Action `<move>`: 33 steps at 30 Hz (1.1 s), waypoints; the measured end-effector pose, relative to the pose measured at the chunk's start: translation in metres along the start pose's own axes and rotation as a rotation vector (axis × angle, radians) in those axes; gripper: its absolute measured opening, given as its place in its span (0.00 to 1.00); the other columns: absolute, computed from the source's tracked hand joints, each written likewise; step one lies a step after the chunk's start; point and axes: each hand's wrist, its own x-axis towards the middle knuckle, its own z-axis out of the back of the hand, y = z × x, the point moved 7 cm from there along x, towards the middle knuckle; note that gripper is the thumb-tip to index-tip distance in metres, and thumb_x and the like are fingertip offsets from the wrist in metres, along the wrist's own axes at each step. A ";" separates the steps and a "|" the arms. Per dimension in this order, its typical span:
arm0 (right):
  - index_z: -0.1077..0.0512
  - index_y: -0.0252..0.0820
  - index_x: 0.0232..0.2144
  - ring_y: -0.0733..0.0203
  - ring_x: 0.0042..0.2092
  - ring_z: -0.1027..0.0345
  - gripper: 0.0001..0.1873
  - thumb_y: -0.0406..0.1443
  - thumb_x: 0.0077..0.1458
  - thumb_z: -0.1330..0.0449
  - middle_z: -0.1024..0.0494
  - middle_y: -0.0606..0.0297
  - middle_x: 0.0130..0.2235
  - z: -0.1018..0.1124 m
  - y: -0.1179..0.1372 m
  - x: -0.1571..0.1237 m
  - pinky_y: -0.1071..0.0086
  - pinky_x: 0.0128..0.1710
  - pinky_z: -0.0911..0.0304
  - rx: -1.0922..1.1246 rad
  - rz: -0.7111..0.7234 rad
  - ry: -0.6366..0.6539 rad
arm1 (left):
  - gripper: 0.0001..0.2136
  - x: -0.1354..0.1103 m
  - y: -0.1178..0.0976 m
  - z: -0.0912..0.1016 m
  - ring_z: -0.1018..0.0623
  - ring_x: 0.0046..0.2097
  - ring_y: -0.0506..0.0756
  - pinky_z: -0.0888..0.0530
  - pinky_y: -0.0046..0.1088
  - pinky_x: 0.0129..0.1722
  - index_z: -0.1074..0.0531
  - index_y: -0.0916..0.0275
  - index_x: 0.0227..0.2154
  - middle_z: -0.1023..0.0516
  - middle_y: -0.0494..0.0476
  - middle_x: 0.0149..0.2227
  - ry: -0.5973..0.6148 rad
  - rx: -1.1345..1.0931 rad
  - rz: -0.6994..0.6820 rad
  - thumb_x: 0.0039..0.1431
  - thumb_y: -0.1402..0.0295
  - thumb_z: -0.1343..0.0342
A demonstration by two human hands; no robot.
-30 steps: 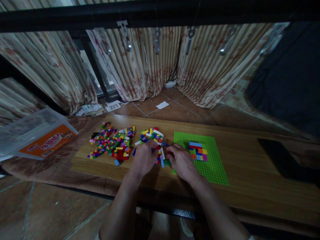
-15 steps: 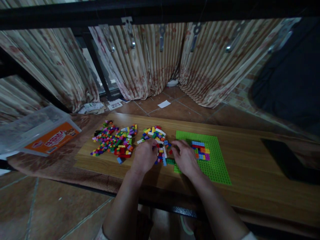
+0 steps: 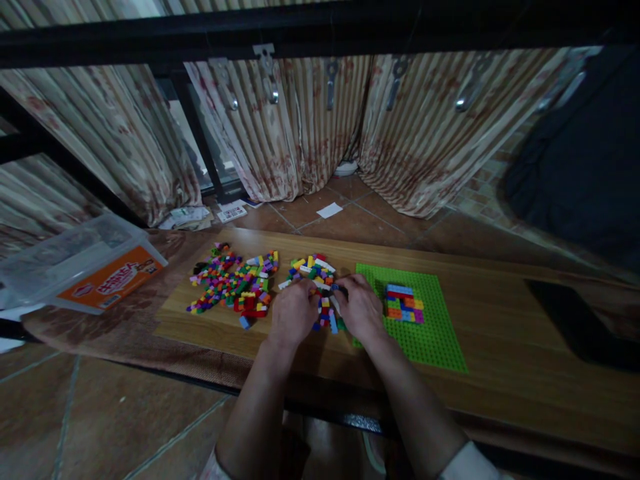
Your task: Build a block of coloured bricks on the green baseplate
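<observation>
My left hand (image 3: 296, 310) is at the left side of the smaller pile of toy building bricks (image 3: 325, 311). Its fingers are curled inward, and whatever they hold is hidden. Facing it, my right hand (image 3: 361, 308) reaches into the right side of that pile, thumb and fingers bent close together among the bricks. What sits between those fingers is too small and dark to make out. Right of this hand lies a green baseplate (image 3: 443, 333), bearing a low, roughly square frame of coloured bricks (image 3: 400, 313) with a gap in its middle.
A larger heap of mixed bricks (image 3: 230, 283) spreads over the left of the wooden board (image 3: 200, 333). Beyond it stands a clear plastic box (image 3: 80, 257) with an orange label. A dark flat object (image 3: 575, 327) lies at the right. Curtains (image 3: 310, 133) hang behind.
My right hand has shifted slightly left, away from the brick frame and further into the small pile, its fingers drawing together. My left hand stays nearly in place. The whole view has shifted slightly.
</observation>
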 end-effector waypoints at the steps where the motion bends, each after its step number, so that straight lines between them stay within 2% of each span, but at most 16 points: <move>1: 0.26 0.45 0.39 0.56 0.45 0.32 0.09 0.36 0.58 0.46 0.27 0.60 0.45 0.000 -0.001 0.000 0.66 0.43 0.39 0.001 0.002 -0.007 | 0.08 0.000 0.001 0.000 0.21 0.39 0.57 0.29 0.29 0.38 0.25 0.59 0.36 0.20 0.57 0.37 -0.002 -0.003 0.000 0.58 0.71 0.48; 7: 0.28 0.43 0.39 0.54 0.43 0.30 0.09 0.37 0.59 0.46 0.24 0.59 0.41 0.005 -0.004 0.000 0.64 0.42 0.38 0.134 0.000 -0.070 | 0.09 0.000 0.000 0.005 0.21 0.38 0.56 0.29 0.29 0.39 0.24 0.60 0.36 0.20 0.58 0.37 -0.035 -0.113 -0.002 0.58 0.72 0.49; 11: 0.28 0.44 0.40 0.56 0.39 0.27 0.08 0.35 0.58 0.45 0.21 0.62 0.38 0.010 0.002 -0.003 0.65 0.41 0.36 0.361 0.033 -0.066 | 0.10 0.001 -0.008 0.007 0.21 0.38 0.55 0.28 0.29 0.41 0.24 0.61 0.37 0.19 0.57 0.38 -0.028 -0.330 -0.040 0.59 0.73 0.50; 15: 0.28 0.45 0.38 0.58 0.38 0.26 0.07 0.33 0.56 0.44 0.20 0.64 0.37 0.018 0.010 -0.009 0.66 0.41 0.34 0.525 0.056 -0.084 | 0.11 0.001 -0.013 0.004 0.21 0.39 0.55 0.28 0.29 0.41 0.24 0.62 0.39 0.19 0.57 0.39 -0.001 -0.507 -0.014 0.60 0.72 0.51; 17: 0.28 0.46 0.36 0.59 0.38 0.26 0.07 0.33 0.55 0.44 0.20 0.65 0.36 0.022 0.012 -0.012 0.66 0.40 0.34 0.588 0.067 -0.092 | 0.11 0.001 -0.015 0.001 0.22 0.37 0.54 0.28 0.27 0.39 0.24 0.62 0.38 0.19 0.56 0.37 0.022 -0.590 -0.014 0.60 0.71 0.51; 20: 0.29 0.46 0.34 0.61 0.37 0.26 0.06 0.31 0.54 0.44 0.21 0.67 0.34 0.025 0.014 -0.015 0.67 0.40 0.33 0.667 0.088 -0.095 | 0.11 0.001 -0.016 -0.003 0.24 0.31 0.52 0.30 0.25 0.31 0.24 0.62 0.33 0.21 0.52 0.29 0.055 -0.687 -0.028 0.61 0.68 0.51; 23: 0.29 0.46 0.33 0.62 0.37 0.26 0.07 0.30 0.53 0.45 0.22 0.67 0.34 0.026 0.015 -0.016 0.68 0.40 0.33 0.702 0.107 -0.094 | 0.13 0.001 -0.017 -0.005 0.27 0.28 0.51 0.32 0.23 0.26 0.24 0.63 0.29 0.24 0.51 0.25 0.084 -0.765 -0.030 0.61 0.63 0.51; 29: 0.29 0.45 0.34 0.62 0.35 0.28 0.08 0.29 0.52 0.45 0.23 0.67 0.34 0.031 0.010 -0.019 0.68 0.39 0.33 0.675 0.099 -0.112 | 0.11 0.001 -0.020 -0.011 0.24 0.33 0.52 0.28 0.25 0.32 0.23 0.64 0.37 0.20 0.55 0.34 0.113 -0.963 0.040 0.55 0.64 0.44; 31: 0.28 0.44 0.34 0.62 0.36 0.27 0.08 0.30 0.52 0.44 0.22 0.66 0.35 0.039 0.003 -0.021 0.68 0.40 0.33 0.684 0.087 -0.153 | 0.12 0.001 -0.022 -0.012 0.24 0.33 0.52 0.28 0.25 0.32 0.24 0.65 0.38 0.20 0.55 0.34 0.104 -0.975 0.053 0.54 0.65 0.43; 33: 0.27 0.44 0.35 0.62 0.38 0.27 0.07 0.32 0.53 0.43 0.21 0.65 0.35 0.052 -0.011 -0.025 0.67 0.41 0.33 0.706 0.042 -0.251 | 0.12 0.001 -0.025 -0.015 0.24 0.32 0.52 0.28 0.25 0.31 0.24 0.65 0.39 0.21 0.55 0.34 0.104 -0.961 0.054 0.53 0.65 0.43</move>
